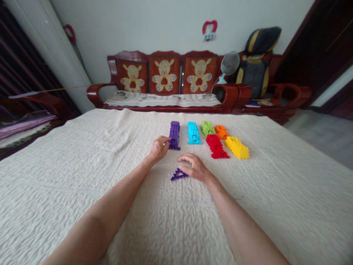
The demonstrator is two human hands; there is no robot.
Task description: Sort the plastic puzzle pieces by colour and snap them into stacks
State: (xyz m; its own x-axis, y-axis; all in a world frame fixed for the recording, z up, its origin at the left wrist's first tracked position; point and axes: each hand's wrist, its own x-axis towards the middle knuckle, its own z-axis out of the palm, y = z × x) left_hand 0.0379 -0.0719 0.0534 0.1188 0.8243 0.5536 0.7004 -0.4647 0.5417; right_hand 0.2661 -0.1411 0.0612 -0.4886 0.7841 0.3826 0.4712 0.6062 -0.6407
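A purple stack of toothed plastic pieces (174,133) lies on the quilted cover. My left hand (160,148) is at its left side, with thumb and fingertips closed against the stack's near end. Nearer to me, a flat purple triangle frame (179,174) rests on the cover. Over its right part is my right hand (193,166), fingers curved and apart from the thumb, with nothing visibly held; it hides part of the triangle. To the right of the purple stack lie a light blue stack (194,133) and a red stack (217,146).
Green pieces (207,129), orange pieces (221,131) and a yellow stack (237,147) lie at the right. Behind the quilted cover (82,165) stands a wooden sofa (231,96) with bear cushions (164,75) and a small fan (230,63).
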